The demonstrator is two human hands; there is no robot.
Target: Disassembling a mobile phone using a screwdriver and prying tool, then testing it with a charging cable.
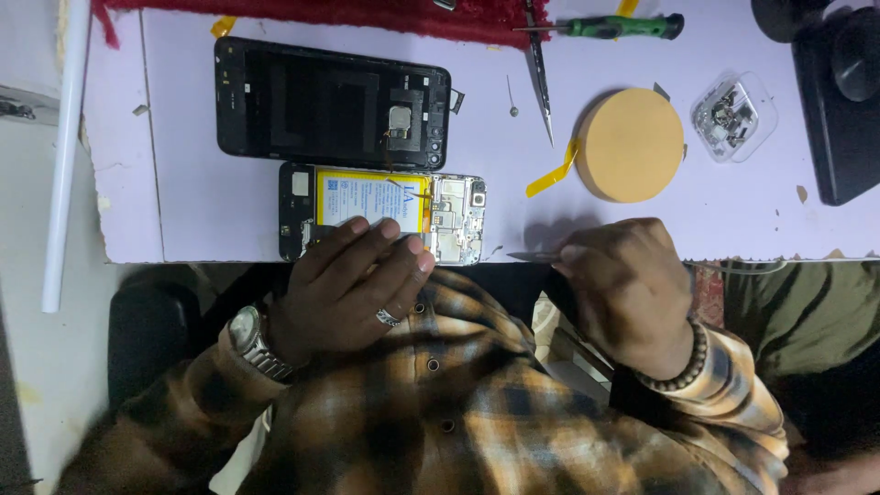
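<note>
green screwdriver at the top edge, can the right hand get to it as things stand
Probably yes: the right hand has bare table above it, only the tape roll partly between it and the screwdriver, though it already pinches tweezers.

Yellow-white battery label (pixel 371 197) showing by my left fingers; clear plastic parts pkg (pixel 733 115) sitting far right.

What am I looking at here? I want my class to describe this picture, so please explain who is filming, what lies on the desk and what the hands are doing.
A head-worn camera looks down at the person's own two hands. The left hand rests on an opened phone with a yellow-edged battery. The right hand pinches thin metal tweezers. On the pale lilac desk lie a black phone back cover, a tan round tape roll, a green-handled screwdriver and a small clear plastic box of parts.
</note>
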